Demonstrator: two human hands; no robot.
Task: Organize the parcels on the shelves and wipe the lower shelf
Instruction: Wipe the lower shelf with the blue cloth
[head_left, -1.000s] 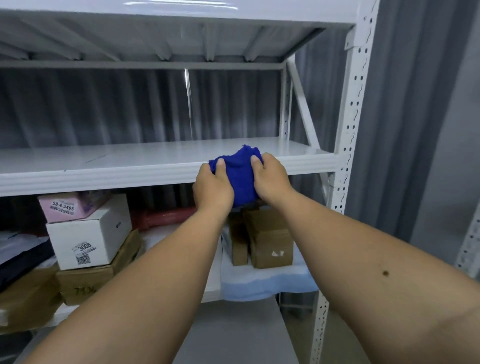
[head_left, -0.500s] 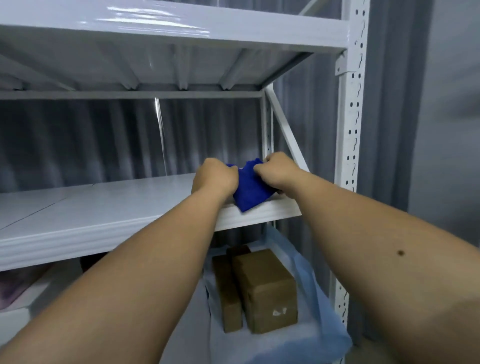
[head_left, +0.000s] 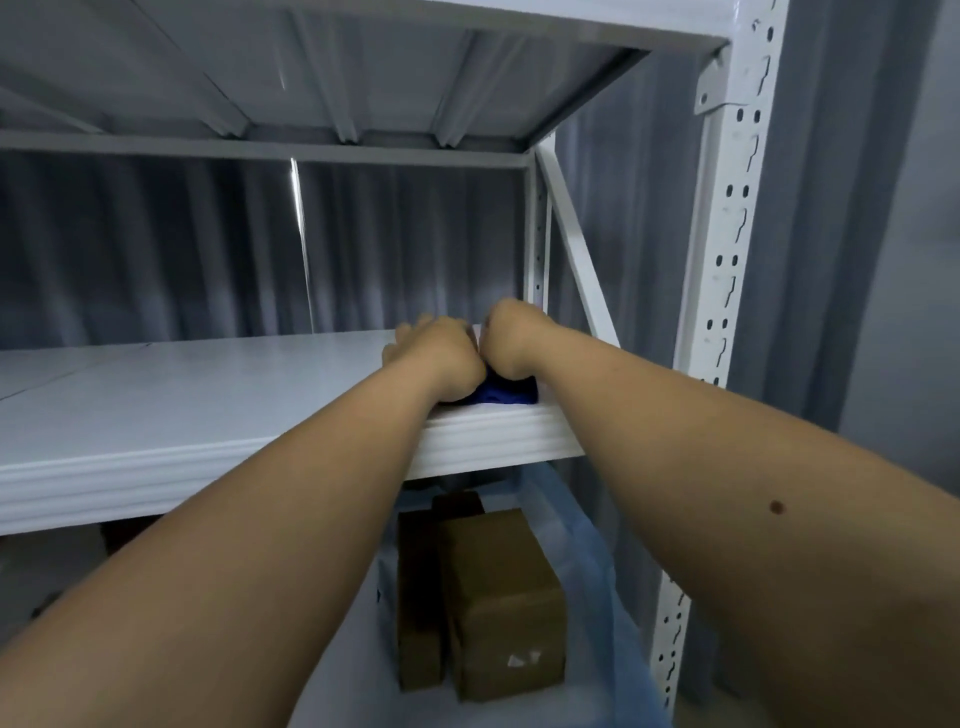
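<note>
A smooth white metal shelf (head_left: 197, 395) carries the left hand (head_left: 441, 358) and right hand (head_left: 511, 340), knuckle to knuckle, each grip curled onto a bunched blue cloth (head_left: 506, 396) at the shelf's front right edge. Below, two brown cardboard parcels (head_left: 498, 603) stand on a pale blue sheet (head_left: 602, 582), beside the perforated white upright (head_left: 727, 260).

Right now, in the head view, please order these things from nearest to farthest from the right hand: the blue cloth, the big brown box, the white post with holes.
1. Blue cloth: directly under the right hand, on the shelf.
2. White post with holes: to its right, at the shelf's front corner.
3. Big brown box: below, on the shelf underneath.
</note>
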